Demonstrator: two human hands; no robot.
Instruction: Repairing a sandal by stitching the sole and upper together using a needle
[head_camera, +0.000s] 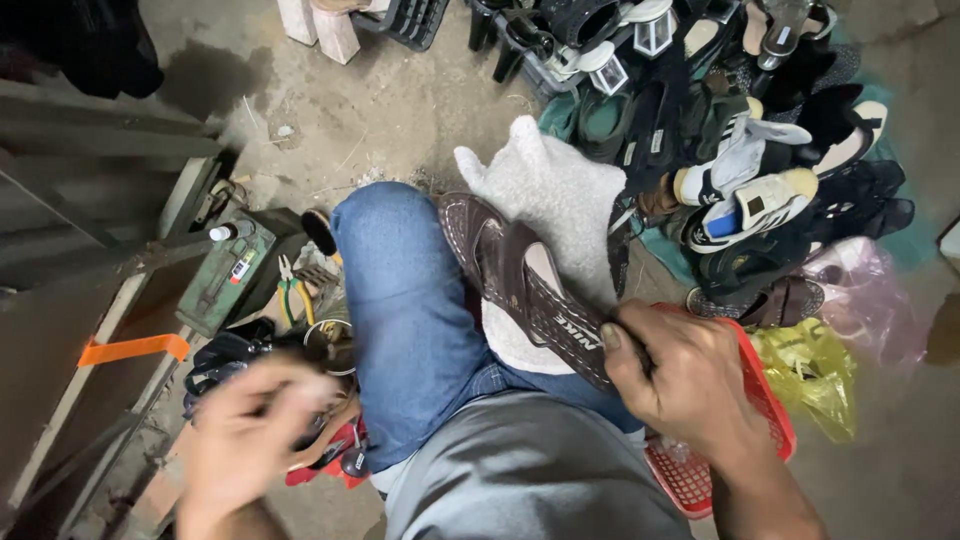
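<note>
A dark brown sandal (520, 285) with stitched straps lies across my lap, on a white towel (555, 190) beside my knee in blue jeans (400, 300). My right hand (680, 375) grips the sandal's near end, thumb on top of the strap. Lower left, my left hand (255, 430) is blurred by motion, over a clutter of small tools and red-handled items (340, 455) on the floor. Whether the left hand holds anything cannot be made out.
A heap of shoes and sandals (740, 130) fills the upper right. A red plastic basket (775, 420) sits under my right wrist, next to yellow (810, 370) and pink (865, 295) bags. A green metal box (225, 275), pliers (292, 295) and wooden boards (100, 330) lie left.
</note>
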